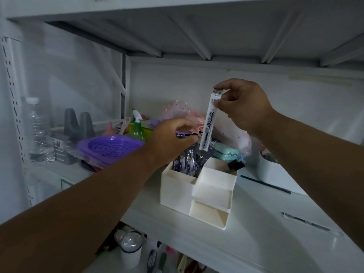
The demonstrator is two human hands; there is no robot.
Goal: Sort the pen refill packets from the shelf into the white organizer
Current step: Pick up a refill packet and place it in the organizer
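The sorting looks well under way but not finished. The right hand (241, 104) pinches a white pen refill packet (210, 120) by its top end between thumb and fingers, holding it nearly upright with its lower end just above the tall back-left compartment of the white organizer (197, 186). That compartment already holds a cluster of refill packets (187, 162) standing on end, so a good part of the job seems done. The left hand (173, 138) has its fingers curled round the tops of those standing packets, judging by the dark and purple edges that show at its fingertips (perhaps steadying them or parting them to make room, though that is a guess). Still to sort, as far as can be seen, is one more flat packet (307, 222) lying on the white shelf (275, 243) well to the right of the organizer, and possibly a thin dark refill (266, 184) lying loose just beyond the organizer's right side. The organizer's stepped front trays appear to hold nothing, while the back-right compartment has a small dark object I cannot identify. The light is dim, and the left hand covers most of the stored packets, so their number cannot be told. The clutter behind (a purple basket (112, 145), a green spray bottle (136, 129), pink bags) may hide further packets.
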